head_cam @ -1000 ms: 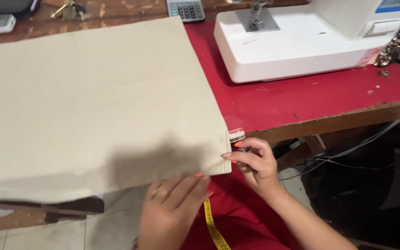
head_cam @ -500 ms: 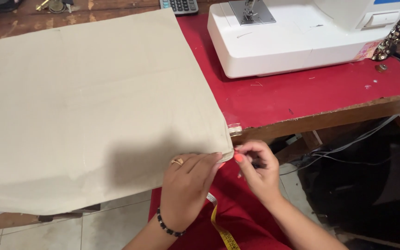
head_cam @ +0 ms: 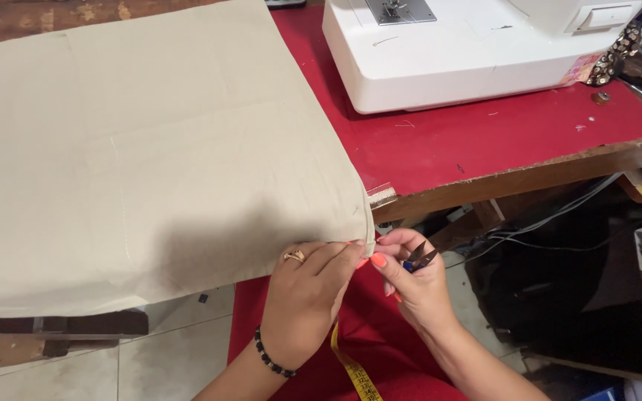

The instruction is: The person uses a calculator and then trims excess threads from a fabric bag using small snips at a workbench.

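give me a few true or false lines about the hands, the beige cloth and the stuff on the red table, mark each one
1. The left hand pinches the near corner of the beige cloth. True.
2. The right hand holds a pencil. False: it holds small thread snips, blades pointing up and away from the body.
3. The white sewing machine stands on the red table top. True.
4. The beige cloth covers the sewing machine. False: the cloth lies flat to the machine's left, apart from it.
5. A yellow measuring tape shows below the hands, over red fabric. True.
6. The left wrist is bare. False: it wears a dark bead bracelet, and a ring is on one finger.
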